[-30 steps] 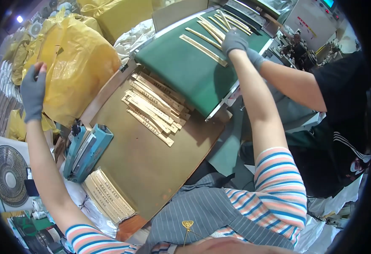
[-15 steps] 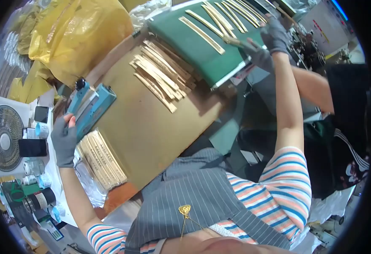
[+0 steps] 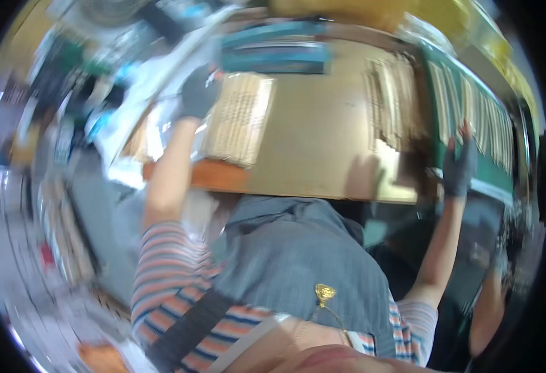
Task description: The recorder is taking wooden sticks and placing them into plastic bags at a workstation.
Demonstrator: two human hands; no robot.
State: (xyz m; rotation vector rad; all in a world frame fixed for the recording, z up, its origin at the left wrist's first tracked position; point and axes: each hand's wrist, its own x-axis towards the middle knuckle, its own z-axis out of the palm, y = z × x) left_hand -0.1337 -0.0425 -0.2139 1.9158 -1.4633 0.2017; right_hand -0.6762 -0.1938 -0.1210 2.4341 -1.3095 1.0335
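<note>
My left hand (image 3: pixel 201 92), in a grey fingerless glove, is beside a block of long thin wrapped sticks (image 3: pixel 238 118), which look like packed chopsticks. Motion smears its fingers, so their grip is unclear. Clear plastic (image 3: pixel 164 127) lies under and beside that wrist. Over the near edge of a green conveyor belt (image 3: pixel 444 163) is my right hand (image 3: pixel 461 163), also gloved, with its fingers stretched apart and nothing visible in them. Just beyond its fingertips, a row of wrapped sticks (image 3: pixel 481 105) lies on the belt.
A blue hand sealer (image 3: pixel 276 56) stands at the back of the brown table (image 3: pixel 316 124). Loose wrapped sticks (image 3: pixel 388 99) lie piled at the table's right side. Another person's arm (image 3: pixel 487 311) is at the lower right. Yellow plastic (image 3: pixel 347 11) hangs at the back.
My view has swung left, blurring the picture. My left hand has moved from the blue sealer to the stick block. My right hand has drawn back from the belt's far part to its near edge.
</note>
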